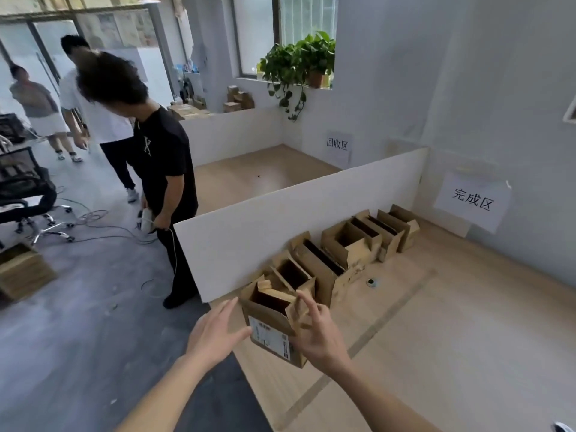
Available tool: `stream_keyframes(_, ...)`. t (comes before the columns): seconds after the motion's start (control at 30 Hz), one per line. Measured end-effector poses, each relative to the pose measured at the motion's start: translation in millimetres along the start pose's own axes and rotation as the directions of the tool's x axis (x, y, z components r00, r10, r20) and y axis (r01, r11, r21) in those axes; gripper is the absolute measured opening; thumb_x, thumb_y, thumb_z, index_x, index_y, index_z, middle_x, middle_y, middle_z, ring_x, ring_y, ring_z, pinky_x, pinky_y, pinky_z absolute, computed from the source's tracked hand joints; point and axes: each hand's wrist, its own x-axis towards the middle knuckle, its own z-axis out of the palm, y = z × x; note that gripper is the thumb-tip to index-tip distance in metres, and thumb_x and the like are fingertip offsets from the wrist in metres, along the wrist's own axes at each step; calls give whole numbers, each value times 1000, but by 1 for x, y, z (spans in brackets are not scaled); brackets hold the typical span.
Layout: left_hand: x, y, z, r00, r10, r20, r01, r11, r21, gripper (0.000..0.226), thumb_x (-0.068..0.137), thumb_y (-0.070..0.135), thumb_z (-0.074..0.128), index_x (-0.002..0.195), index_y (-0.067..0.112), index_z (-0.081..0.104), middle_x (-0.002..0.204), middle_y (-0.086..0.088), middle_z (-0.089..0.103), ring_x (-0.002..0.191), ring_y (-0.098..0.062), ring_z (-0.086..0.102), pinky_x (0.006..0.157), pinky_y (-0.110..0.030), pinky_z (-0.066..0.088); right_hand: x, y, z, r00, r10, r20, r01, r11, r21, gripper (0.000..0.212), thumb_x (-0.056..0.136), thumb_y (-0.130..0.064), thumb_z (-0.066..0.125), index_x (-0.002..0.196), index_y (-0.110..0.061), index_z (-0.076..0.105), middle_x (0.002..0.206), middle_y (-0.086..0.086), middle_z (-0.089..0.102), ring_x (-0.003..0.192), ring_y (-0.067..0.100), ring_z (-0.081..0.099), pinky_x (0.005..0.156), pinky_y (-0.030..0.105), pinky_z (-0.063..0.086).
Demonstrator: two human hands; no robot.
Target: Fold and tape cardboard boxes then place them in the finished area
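1. Cardboard box [270, 330], top flaps up, label on near side, sits at near end of a row of boxes [343, 251] along the white partition [280, 219] on the wood floor [436, 338].
2. Left hand [215, 333]: fingers spread, straight, thumb at box's left face; contact unclear.
3. Right hand [318, 332]: fingers loosely spread by box's right flap, gripping nothing visible.
4. Wall sign [472, 199] behind the row.

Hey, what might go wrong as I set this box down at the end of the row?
Both the left hand and right hand look open around the box, so it may drop or tip. It could knock the neighbouring box. Its top flaps stand open and may snag.
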Motion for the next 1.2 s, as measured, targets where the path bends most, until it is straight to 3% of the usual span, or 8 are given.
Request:
stream_keyframes(0.23, 86, -61, 24, 994, 44, 102, -45, 999, 6, 83, 89, 72, 51, 158, 41, 17, 165, 11, 20, 150, -13, 24, 120, -37, 26, 66, 18, 85, 992, 105, 65, -102, 994, -45, 106, 70, -46, 85, 143, -69, 11, 136, -3, 40, 114, 16, 54, 87, 32, 57)
stream_keyframes(0.37, 142, -95, 45, 970, 138, 200, -144, 989, 16, 76, 90, 71, 48, 156, 47, 19, 166, 13, 16, 150, -15, 23, 121, -39, 25, 94, 28, 128, 981, 162, 103, -154, 984, -89, 104, 76, -35, 83, 143, -66, 11, 138, -2, 38, 112, 16, 59, 93, 34, 57)
stream_keyframes(0.5, 193, -122, 65, 913, 254, 319, -280, 959, 37, 69, 94, 67, 46, 155, 48, 21, 166, 12, 15, 153, -14, 13, 123, -38, 18, 120, 39, 162, 968, 236, 82, -227, 968, -108, 104, 75, -31, 84, 144, -61, 12, 138, -6, 35, 111, 12, 55, 96, 28, 52)
stream_keyframes(0.7, 242, -139, 83, 858, 391, 334, -435, 898, 66, 49, 104, 42, 44, 152, 40, 35, 161, 8, 29, 150, -11, 21, 124, -34, 16, 146, 46, 193, 948, 313, 60, -304, 943, -134, 100, 77, -35, 82, 144, -52, 10, 144, -14, 25, 120, 10, 46, 100, 26, 48)
stream_keyframes(0.83, 260, -146, 90, 847, 423, 320, -488, 858, 158, 47, 106, 40, 39, 153, 40, 33, 162, 8, 30, 151, -12, 20, 123, -36, 14, 154, 53, 206, 941, 329, 85, -312, 935, -167, 95, 80, -45, 79, 145, -49, 10, 150, -17, 24, 121, 4, 43, 102, 24, 44)
stream_keyframes(1.07, 272, -147, 92, 819, 438, 370, -530, 824, 198, 52, 106, 41, 41, 156, 38, 26, 165, 5, 24, 152, -15, 17, 124, -39, 14, 154, 48, 209, 916, 392, 78, -369, 904, -215, 105, 82, -42, 80, 151, -51, 1, 163, -9, 12, 143, 21, 36, 117, 38, 37)
stream_keyframes(1.2, 263, -136, 78, 813, 444, 376, -543, 812, 215, 57, 104, 46, 43, 157, 37, 25, 164, 6, 26, 152, -16, 20, 124, -39, 15, 140, 41, 187, 909, 409, 86, -375, 889, -263, 104, 86, -45, 75, 149, -58, -6, 165, -10, 11, 138, 21, 43, 101, 31, 47)
